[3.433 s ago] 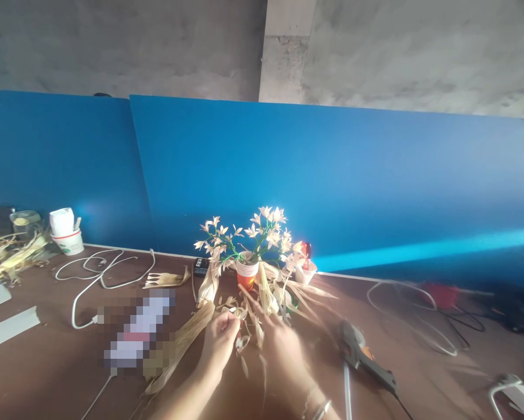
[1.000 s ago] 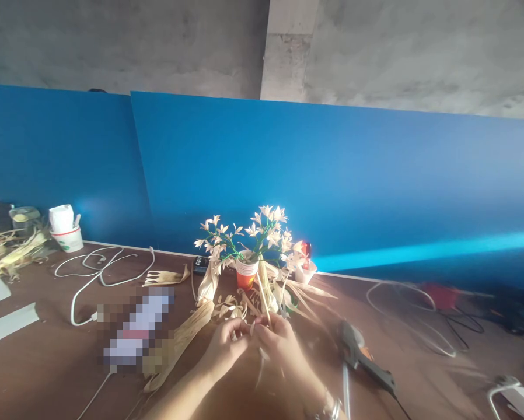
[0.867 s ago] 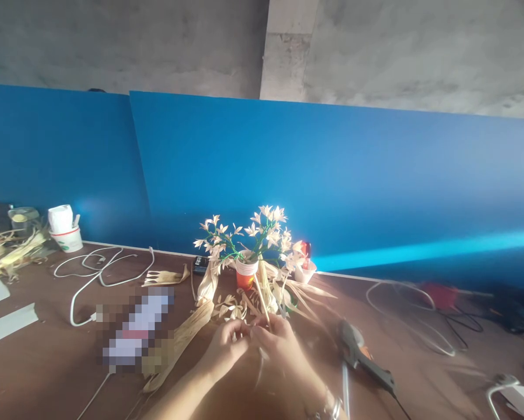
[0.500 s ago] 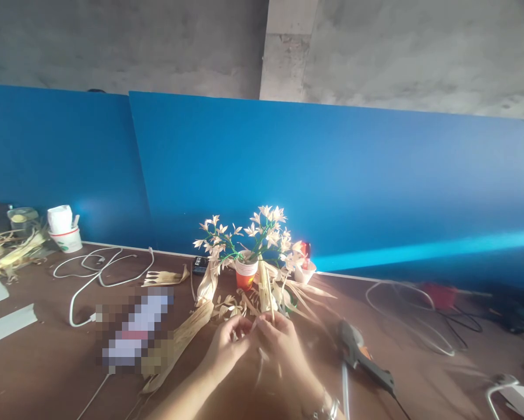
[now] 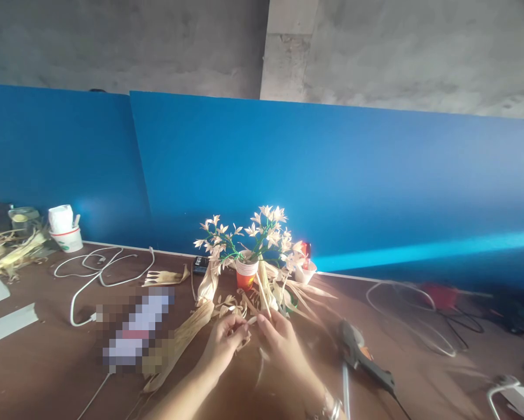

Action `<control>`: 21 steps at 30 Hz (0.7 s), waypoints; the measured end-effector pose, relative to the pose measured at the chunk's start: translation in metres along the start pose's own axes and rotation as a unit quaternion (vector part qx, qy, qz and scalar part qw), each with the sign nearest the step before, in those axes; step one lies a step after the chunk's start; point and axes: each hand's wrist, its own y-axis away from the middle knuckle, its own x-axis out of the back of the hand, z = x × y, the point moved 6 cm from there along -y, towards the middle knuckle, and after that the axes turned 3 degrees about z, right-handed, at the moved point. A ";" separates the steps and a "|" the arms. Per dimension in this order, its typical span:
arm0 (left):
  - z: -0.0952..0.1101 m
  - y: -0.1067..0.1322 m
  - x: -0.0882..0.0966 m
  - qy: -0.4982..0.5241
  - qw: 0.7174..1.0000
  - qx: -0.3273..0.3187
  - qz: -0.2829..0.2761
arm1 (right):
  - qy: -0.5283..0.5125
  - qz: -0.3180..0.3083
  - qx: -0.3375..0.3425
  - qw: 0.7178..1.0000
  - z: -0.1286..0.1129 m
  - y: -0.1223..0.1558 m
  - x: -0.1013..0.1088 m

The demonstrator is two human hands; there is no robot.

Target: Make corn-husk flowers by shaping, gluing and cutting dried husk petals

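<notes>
My left hand [image 5: 223, 343] and my right hand [image 5: 279, 341] meet low in the middle of the brown table [image 5: 47, 367]. Both pinch small pale husk pieces [image 5: 250, 321] between fingertips, and a thin husk strip [image 5: 262, 294] rises from my right fingers. Just beyond stands an orange paper cup [image 5: 245, 274] holding a spray of pale husk flowers [image 5: 248, 233] on green stems. Loose husk leaves [image 5: 187, 332] lie around the cup and to the left of my hands.
A glue gun [image 5: 362, 354] lies right of my hands. White cables [image 5: 98, 271] loop at the left, more cables [image 5: 413, 318] at the right. A white cup [image 5: 65, 233] and dried husks [image 5: 8, 254] sit far left. A blue panel [image 5: 332, 181] backs the table.
My hands came together from apart and now work the small husk pieces between fingertips; over the last second they have shifted only slightly, with the thin strip tilting a little.
</notes>
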 end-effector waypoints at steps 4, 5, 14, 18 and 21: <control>-0.001 -0.002 0.006 0.034 0.999 -0.002 0.032 | -0.011 -0.065 -0.021 0.998 0.012 0.002 -0.001; 0.000 -0.002 0.007 0.036 0.999 -0.005 0.035 | -0.016 -0.080 -0.022 0.996 0.016 0.002 -0.002; 0.003 0.001 0.013 0.035 0.994 -0.002 0.100 | 0.178 -0.086 0.073 0.978 -0.017 0.014 -0.025; 0.005 0.003 0.012 0.025 0.991 0.003 0.131 | 0.371 -0.068 0.113 0.919 -0.025 0.019 -0.030; 0.002 0.003 0.010 0.029 0.988 0.024 0.147 | 0.505 -0.044 0.129 0.852 -0.015 0.018 -0.030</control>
